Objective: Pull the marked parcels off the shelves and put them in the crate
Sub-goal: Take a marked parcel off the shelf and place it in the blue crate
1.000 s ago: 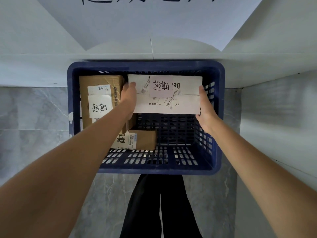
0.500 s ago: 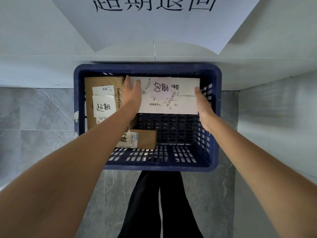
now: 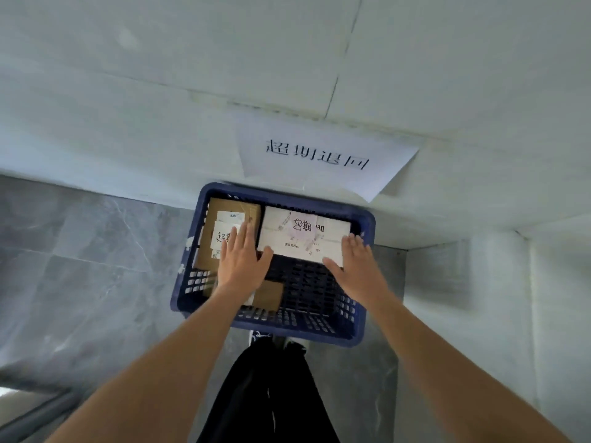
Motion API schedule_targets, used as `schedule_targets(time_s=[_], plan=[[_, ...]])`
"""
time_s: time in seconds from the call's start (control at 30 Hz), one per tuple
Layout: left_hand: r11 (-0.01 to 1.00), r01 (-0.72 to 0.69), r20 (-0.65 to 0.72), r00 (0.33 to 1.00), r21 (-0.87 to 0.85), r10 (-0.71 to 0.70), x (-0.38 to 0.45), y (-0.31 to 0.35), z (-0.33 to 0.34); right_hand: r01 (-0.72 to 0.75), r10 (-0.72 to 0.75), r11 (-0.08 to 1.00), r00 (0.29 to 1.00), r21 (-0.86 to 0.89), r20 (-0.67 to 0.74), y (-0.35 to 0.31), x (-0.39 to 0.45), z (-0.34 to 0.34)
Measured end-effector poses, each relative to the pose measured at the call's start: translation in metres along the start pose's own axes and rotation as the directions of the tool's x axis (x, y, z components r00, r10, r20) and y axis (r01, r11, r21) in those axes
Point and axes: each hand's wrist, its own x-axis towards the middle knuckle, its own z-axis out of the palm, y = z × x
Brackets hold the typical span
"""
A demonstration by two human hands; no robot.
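Observation:
A dark blue slotted crate point(image 3: 348, 335) stands on the floor against the wall. A white parcel point(image 3: 332, 233) with a pink handwritten note lies at its far right. A brown cardboard parcel point(image 3: 212, 225) with white labels lies at its far left, and a smaller brown box point(image 3: 270, 294) sits near the front. My left hand point(image 3: 244, 259) hovers flat over the brown parcel's right edge, fingers spread, holding nothing. My right hand point(image 3: 355, 266) hovers over the white parcel's near right corner, fingers apart, holding nothing.
A white paper sign point(image 3: 319, 158) with black characters hangs on the white wall above the crate. Grey marble floor tiles point(image 3: 80, 266) lie to the left. A white wall corner point(image 3: 527, 282) juts out on the right. Black trouser legs point(image 3: 271, 394) show below the crate.
Both hands have let go of the white parcel, which now rests in the crate. The hands have drawn back and opened. The camera has pulled away and tilted up, so the crate looks smaller.

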Motion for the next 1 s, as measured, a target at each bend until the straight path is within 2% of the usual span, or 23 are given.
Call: schedule_targets(time_s=[0.07,0.13,0.37,0.5,0.63,0.77,0.9,1.0], plan=[[0.995,0.056,0.004,0.998,-0.085,-0.056,-0.023,-0.002,-0.021,0.060,-0.055,0.995,0.997,-0.080,0.059,-0.027,-0.012,-0.014],[0.992,0.068,0.013,0.998,-0.108,-0.067,-0.039,-0.005,-0.037,0.086,-0.077,0.994,0.989,-0.069,0.123,-0.050,-0.017,-0.028],[0.992,0.123,-0.069,0.990,-0.003,-0.123,-0.103,-0.037,-0.089,0.351,-0.314,0.911,0.931,-0.215,0.186,-0.136,-0.037,-0.071],[0.975,0.221,-0.153,0.962,-0.036,-0.224,-0.153,-0.041,-0.097,0.512,-0.444,0.815,0.852,-0.271,0.276,-0.178,-0.074,-0.082],[0.929,0.338,-0.203,0.909,-0.151,-0.364,-0.221,-0.044,-0.093,0.649,-0.529,0.678,0.757,-0.346,0.383,-0.212,-0.119,-0.074],[0.833,0.503,-0.204,0.812,-0.231,-0.547,-0.305,-0.074,-0.086,0.764,-0.618,0.548,0.644,-0.341,0.451,-0.267,-0.173,-0.061],[0.688,0.646,-0.238,0.648,-0.331,-0.724,-0.398,-0.117,-0.080,0.853,-0.685,0.372,0.519,-0.366,0.511,-0.324,-0.231,-0.028],[0.591,0.689,-0.257,0.534,-0.420,-0.805,-0.468,-0.142,-0.071,0.896,-0.720,0.256,0.428,-0.364,0.546,-0.362,-0.280,0.009]])
